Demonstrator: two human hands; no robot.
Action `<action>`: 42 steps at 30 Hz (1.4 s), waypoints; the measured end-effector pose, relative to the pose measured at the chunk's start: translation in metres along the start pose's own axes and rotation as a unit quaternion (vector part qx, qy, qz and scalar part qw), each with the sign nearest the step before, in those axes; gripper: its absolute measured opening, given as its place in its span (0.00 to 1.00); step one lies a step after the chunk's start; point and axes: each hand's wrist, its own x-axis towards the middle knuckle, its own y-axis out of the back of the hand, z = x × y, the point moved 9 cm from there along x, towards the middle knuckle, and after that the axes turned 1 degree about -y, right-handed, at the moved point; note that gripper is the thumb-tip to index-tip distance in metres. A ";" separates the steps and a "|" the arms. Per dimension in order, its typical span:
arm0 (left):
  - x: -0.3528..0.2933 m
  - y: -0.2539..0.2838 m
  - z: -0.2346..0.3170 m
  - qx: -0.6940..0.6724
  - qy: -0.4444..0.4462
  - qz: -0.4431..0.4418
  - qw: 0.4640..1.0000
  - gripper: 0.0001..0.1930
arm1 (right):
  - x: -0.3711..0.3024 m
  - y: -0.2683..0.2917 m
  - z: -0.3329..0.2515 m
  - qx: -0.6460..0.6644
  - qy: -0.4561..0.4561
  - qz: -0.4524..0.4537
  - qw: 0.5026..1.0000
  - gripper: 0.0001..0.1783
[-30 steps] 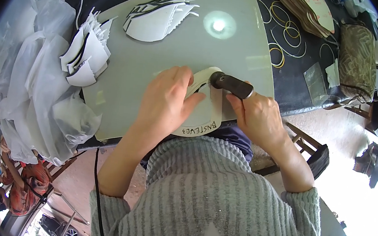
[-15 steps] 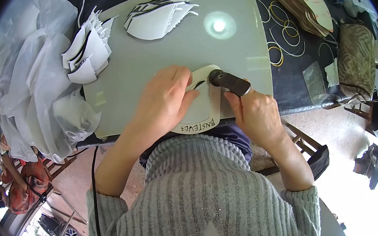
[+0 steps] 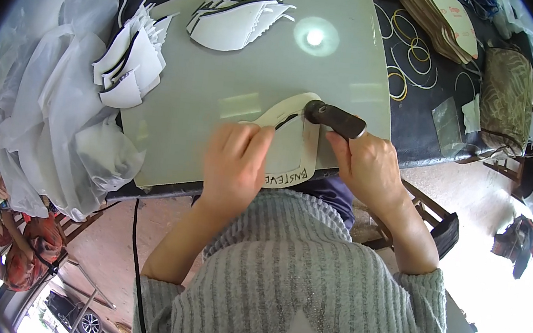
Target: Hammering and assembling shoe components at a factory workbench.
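My right hand (image 3: pixel 370 168) grips a dark-headed hammer (image 3: pixel 343 121). Its round face rests on or just over the far right part of a cream curved template (image 3: pixel 309 148), which has handwritten marks along its near edge. Inside the template's outline lies a pale piece (image 3: pixel 286 148) with a black strip (image 3: pixel 287 122) along its curved far edge. Slightly blurred, my left hand (image 3: pixel 234 163) is at the template's left side, its fingers bent and drawn together. What they pinch, if anything, is hidden.
White cut pieces with black edging form two piles, one at the board's left edge (image 3: pixel 130 71) and another farther back (image 3: pixel 229 27). Plastic bags (image 3: pixel 67 80) crowd the left. Rings of cord (image 3: pixel 412 52), brown templates (image 3: pixel 444 22) and a patterned roll (image 3: pixel 506 97) lie right of the grey board (image 3: pixel 188 106).
My left hand has shifted left and slightly nearer to me, off the pale piece, uncovering more of the template's left curve. The hammer stays over the template's far right part.
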 end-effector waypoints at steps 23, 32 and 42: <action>-0.029 0.001 0.008 0.073 -0.106 0.016 0.992 0.19 | 0.007 0.000 -0.058 -0.132 0.118 -0.094 0.980 0.15; -0.024 0.001 0.008 0.056 -0.109 -0.016 0.992 0.20 | 0.005 0.004 -0.043 -0.126 0.085 -0.091 0.984 0.15; -0.020 0.000 0.007 0.042 -0.113 -0.048 0.992 0.21 | 0.018 0.016 -0.065 -0.109 0.128 -0.063 0.984 0.16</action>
